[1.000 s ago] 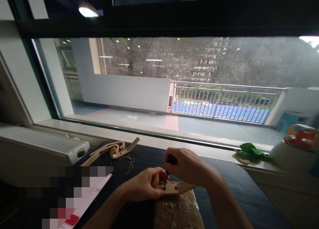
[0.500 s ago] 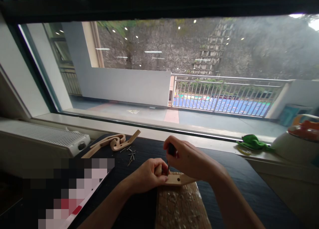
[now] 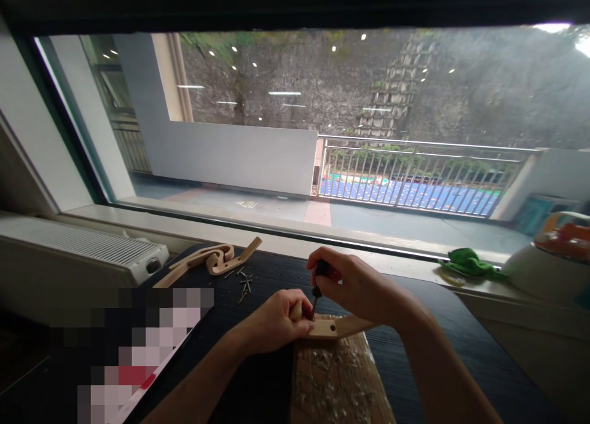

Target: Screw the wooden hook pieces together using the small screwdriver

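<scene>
Low in the frame, just right of center, a drilled wooden piece [image 3: 324,330] lies across a tape-wrapped block [image 3: 338,381], which seems to serve as a raised rest above the dark table [image 3: 442,332]. The left hand [image 3: 270,324] has its grip closed around the piece's left end, thumb along the near edge, probably to stop it turning. The right hand [image 3: 354,284] curls its grip snugly around the black handle of a screwdriver [image 3: 321,268], shaft slanting down beside the left fingers; I can't make out what its tip meets. Left of center, loose screws [image 3: 246,282] lie near more curved wooden pieces [image 3: 224,266], set apart, perhaps within easy reach yet clear of the elbows.
</scene>
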`<action>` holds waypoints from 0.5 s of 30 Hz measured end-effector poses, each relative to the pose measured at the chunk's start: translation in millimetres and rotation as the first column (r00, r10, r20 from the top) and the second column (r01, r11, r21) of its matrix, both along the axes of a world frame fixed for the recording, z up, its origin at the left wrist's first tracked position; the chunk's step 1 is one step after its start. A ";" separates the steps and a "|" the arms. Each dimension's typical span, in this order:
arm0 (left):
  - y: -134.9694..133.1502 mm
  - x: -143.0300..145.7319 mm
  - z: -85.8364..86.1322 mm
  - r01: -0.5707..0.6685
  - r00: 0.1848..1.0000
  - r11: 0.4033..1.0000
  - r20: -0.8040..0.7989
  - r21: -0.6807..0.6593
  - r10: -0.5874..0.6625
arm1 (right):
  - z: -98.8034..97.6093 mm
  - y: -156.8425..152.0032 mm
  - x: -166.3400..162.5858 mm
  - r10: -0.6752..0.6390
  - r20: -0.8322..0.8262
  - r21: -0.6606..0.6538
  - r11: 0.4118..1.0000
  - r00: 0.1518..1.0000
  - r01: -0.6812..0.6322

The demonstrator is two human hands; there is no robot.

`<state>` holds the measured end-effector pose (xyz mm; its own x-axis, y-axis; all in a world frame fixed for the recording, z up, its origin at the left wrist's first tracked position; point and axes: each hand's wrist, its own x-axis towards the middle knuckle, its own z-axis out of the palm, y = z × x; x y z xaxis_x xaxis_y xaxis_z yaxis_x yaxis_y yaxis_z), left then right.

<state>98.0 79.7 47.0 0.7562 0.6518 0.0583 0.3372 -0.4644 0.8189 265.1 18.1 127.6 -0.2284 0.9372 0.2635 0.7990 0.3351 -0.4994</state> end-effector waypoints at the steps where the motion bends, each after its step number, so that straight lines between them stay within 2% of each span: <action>1: 0.1 0.0 -0.2 0.003 1.000 1.000 0.000 0.000 -0.003 | 0.1 -0.1 0.7 0.000 -0.001 -0.003 1.000 1.000 0.000; 10: -2.2 1.0 4.8 0.008 1.000 1.000 0.006 0.000 -0.008 | 1.2 -0.4 0.0 -0.023 -0.010 0.015 1.000 1.000 0.023; 15: -2.2 0.6 4.9 0.031 0.999 0.999 0.025 -0.033 -0.030 | 4.1 -4.1 -1.6 0.038 -0.034 0.020 0.999 0.999 -0.038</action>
